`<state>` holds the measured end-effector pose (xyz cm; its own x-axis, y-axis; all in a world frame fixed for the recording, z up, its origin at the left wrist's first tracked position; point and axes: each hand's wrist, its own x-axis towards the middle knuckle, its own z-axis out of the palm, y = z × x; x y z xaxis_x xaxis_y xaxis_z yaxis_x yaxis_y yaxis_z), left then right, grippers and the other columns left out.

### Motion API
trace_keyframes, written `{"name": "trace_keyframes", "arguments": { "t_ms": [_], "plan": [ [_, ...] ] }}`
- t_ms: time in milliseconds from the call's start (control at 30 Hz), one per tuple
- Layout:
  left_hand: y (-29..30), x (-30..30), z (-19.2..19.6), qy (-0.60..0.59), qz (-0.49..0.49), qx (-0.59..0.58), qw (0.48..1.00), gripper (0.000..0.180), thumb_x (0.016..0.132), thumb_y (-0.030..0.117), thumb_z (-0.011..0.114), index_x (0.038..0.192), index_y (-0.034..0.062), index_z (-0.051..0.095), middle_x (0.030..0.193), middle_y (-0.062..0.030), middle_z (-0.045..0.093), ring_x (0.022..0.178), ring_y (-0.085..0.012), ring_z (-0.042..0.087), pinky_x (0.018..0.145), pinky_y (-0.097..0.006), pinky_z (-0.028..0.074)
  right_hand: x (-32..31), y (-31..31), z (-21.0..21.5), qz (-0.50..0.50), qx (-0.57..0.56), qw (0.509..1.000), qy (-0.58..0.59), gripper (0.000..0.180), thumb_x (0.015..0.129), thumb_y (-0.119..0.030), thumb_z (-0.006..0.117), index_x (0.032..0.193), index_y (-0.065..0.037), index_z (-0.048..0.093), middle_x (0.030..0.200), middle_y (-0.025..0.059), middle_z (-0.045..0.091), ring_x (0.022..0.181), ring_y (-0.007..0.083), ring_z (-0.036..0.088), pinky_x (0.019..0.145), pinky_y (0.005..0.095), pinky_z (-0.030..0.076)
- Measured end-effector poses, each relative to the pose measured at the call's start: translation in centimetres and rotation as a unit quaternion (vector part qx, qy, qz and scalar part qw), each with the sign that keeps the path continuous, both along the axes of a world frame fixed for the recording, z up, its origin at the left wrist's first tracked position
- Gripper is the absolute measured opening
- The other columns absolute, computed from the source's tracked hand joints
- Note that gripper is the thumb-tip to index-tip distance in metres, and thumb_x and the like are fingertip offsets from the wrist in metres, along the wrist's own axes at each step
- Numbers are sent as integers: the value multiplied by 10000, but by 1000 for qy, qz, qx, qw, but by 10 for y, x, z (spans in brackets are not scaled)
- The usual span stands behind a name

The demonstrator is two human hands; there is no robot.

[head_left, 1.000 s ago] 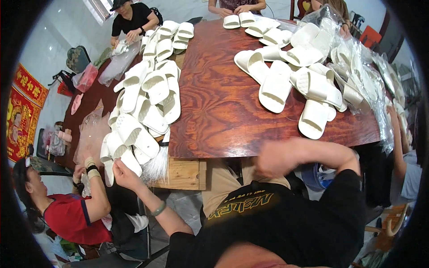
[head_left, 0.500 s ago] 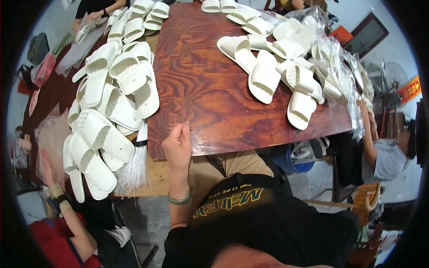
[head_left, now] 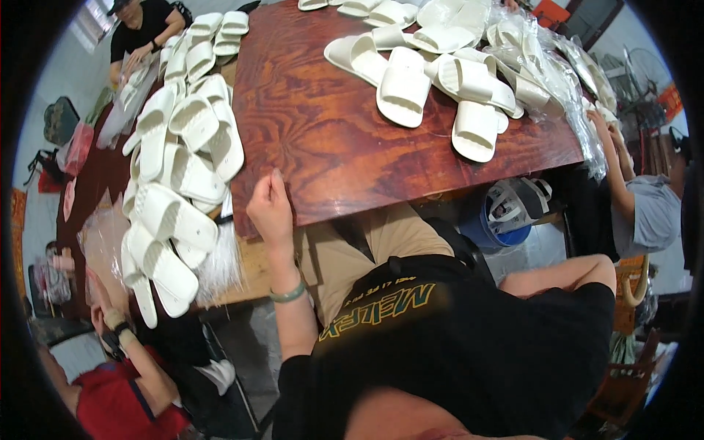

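Observation:
My left hand point(head_left: 270, 211) rests at the front left corner of the brown wooden table point(head_left: 308, 139), its fingers curled closed, with nothing showing in them. A green bangle point(head_left: 287, 293) circles that wrist. My right hand is out of sight; only the bent right arm point(head_left: 557, 277) shows beside my body. Left of my left hand lies a long pile of white slippers point(head_left: 176, 216), with a bundle of thin clear strands point(head_left: 224, 260) by it. On the table's far right side are more white slippers point(head_left: 404, 86), some overlapping.
Clear plastic bags point(head_left: 587, 136) hang over the table's right edge. A blue bucket point(head_left: 506, 229) stands below the table's front edge. Co-workers sit around: a person in red point(head_left: 128, 392) at lower left, one in black point(head_left: 143, 33) at far left, one in grey point(head_left: 649, 213) at right.
The view has shifted, so the table and slippers sit higher and further left. My right arm has come into sight at the elbow. My left hand stays closed at the table corner.

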<state>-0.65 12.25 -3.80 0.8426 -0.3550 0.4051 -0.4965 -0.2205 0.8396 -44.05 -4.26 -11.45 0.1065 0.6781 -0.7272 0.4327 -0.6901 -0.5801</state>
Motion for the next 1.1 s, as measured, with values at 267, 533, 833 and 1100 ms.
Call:
{"name": "trace_keyframes", "arguments": {
  "t_ms": [267, 533, 833, 1100],
  "plan": [
    [0, 4, -16, -93, 42, 18, 995, 290, 884, 249, 562, 764, -14, 591, 616, -188, 502, 523, -263, 493, 535, -353, 407, 103, 0, 135, 20, -190, 956, -222, 453, 739, -431, 648, 1022, -82, 598, 1005, 44, 608, 1055, 224, 496, 917, 446, 309],
    [-9, 5, -21, -173, 64, 135, 974, 362, 873, 352, 520, 739, 27, 604, 713, -200, 595, 697, -388, 584, 605, -448, 446, 83, -30, 178, -205, -174, 827, -494, 268, 717, -268, 662, 815, -22, 618, 776, 129, 640, 768, 310, 620, 722, 390, 478],
    [-12, -1, -26, -196, 122, 196, 953, 356, 862, 385, 508, 714, 74, 595, 704, -163, 617, 717, -362, 608, 621, -458, 460, 80, -143, 129, -492, -119, 521, -688, 254, 863, -232, 585, 1000, -27, 530, 1029, 143, 567, 827, 315, 586, 728, 390, 470],
    [-10, -8, -22, -223, 138, 259, 930, 345, 874, 370, 481, 747, 73, 601, 737, -177, 634, 742, -371, 618, 653, -474, 479, 186, -147, 107, -404, -64, 508, -759, 339, 846, -229, 598, 1104, -27, 512, 1132, 184, 529, 997, 356, 535, 834, 410, 457]
  ]
}}
